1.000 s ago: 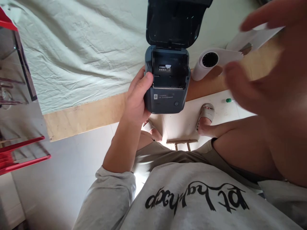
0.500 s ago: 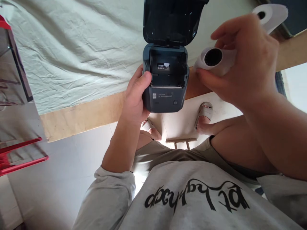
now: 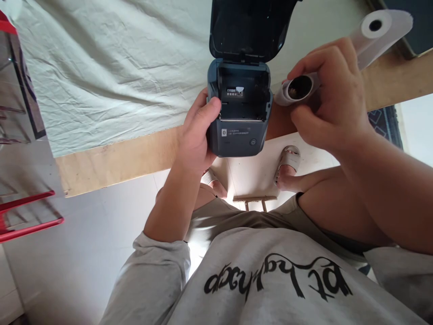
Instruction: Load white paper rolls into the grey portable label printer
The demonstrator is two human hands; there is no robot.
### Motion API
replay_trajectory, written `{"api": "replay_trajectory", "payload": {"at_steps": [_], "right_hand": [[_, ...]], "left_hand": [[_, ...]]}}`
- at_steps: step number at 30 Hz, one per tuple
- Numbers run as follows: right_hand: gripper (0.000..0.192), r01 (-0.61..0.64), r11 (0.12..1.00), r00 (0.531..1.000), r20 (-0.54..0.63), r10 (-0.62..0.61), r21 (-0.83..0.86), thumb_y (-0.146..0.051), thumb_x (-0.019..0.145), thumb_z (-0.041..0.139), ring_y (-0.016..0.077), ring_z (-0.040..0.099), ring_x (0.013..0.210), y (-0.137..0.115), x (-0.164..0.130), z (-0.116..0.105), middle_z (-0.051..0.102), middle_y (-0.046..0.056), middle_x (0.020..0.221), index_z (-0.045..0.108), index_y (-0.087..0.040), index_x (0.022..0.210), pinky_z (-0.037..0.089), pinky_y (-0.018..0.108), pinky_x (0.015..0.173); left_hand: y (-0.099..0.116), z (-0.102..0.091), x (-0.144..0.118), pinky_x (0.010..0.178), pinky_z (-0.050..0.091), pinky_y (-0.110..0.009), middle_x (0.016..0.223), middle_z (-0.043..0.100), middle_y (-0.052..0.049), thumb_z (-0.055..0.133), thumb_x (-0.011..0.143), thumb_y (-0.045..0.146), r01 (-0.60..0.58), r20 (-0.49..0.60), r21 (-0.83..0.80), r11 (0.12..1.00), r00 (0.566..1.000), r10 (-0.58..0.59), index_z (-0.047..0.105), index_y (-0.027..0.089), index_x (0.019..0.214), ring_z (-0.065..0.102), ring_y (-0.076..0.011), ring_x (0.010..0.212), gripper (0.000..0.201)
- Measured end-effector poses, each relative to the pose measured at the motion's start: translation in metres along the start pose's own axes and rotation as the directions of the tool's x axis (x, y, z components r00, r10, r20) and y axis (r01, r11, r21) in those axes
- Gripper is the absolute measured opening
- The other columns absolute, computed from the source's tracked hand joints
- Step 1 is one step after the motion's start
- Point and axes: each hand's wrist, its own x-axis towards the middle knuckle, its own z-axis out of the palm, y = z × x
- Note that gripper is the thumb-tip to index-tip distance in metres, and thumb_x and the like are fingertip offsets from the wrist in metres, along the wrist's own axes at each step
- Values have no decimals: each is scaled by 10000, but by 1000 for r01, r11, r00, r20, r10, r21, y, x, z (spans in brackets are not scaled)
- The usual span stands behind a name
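Observation:
My left hand [image 3: 199,131] is wrapped round the left side of a dark label printer [image 3: 239,135], its thumb resting at the edge of the paper bay. The printer's black lid [image 3: 248,31] stands open at the far side, and the bay shows only a small printed sticker inside. To the right, my right hand [image 3: 334,95] grips a white paper roll [image 3: 287,97] between thumb and fingers, its hollow core facing up. The roll is beside the printer, apart from it. My fingers hide part of the roll.
Another white paper roll [image 3: 385,34] lies on the table at the back right, near a dark flat object [image 3: 412,27]. Pale green cloth [image 3: 118,81] covers the table above its wooden edge [image 3: 118,162]. A red-framed rack [image 3: 30,230] stands at left.
My right hand has shifted left and slightly down, and the roll's core now opens more towards me. The printer in my left hand has moved slightly right.

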Motion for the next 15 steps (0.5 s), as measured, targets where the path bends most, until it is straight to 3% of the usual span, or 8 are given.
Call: {"api": "replay_trajectory", "payload": {"at_steps": [4,8,11,15], "right_hand": [[366,74,996,997,32,-72,-56,-120,602,487,112,457,976,0,1,4,436,89,974,488,-161,966,442,265,811],[352,55,995,998,31,-53,-83,-154,636,521,102,461,934,0,-1,7,434,81,952,497,-183,986,441,256,755],[429,-15,997,1000,7,16,-72,-132,620,541,83,464,879,-2,-2,6,473,48,932,452,-196,1035,435,250,740],[569,-162,978,987,16,161,128,-78,609,510,51,494,845,-5,-3,2,494,14,971,363,-223,1139,432,204,703]], "left_hand": [[-1,-1,1,864,479,-385,1012,623,-27,491,803,454,-3,-8,-3,1000,1000,3,531,237,991,559,-266,1080,289],[1,2,0,872,488,-379,1013,623,-21,475,808,446,-3,-25,12,1000,1000,3,539,240,977,576,-247,1059,274],[3,5,-1,898,480,-373,1037,629,-17,480,798,455,23,-39,52,998,999,-21,543,257,974,567,-246,1077,273],[3,7,-2,915,478,-395,1026,636,-19,470,797,469,37,-58,51,998,998,-34,541,252,988,565,-253,1072,298]]}}
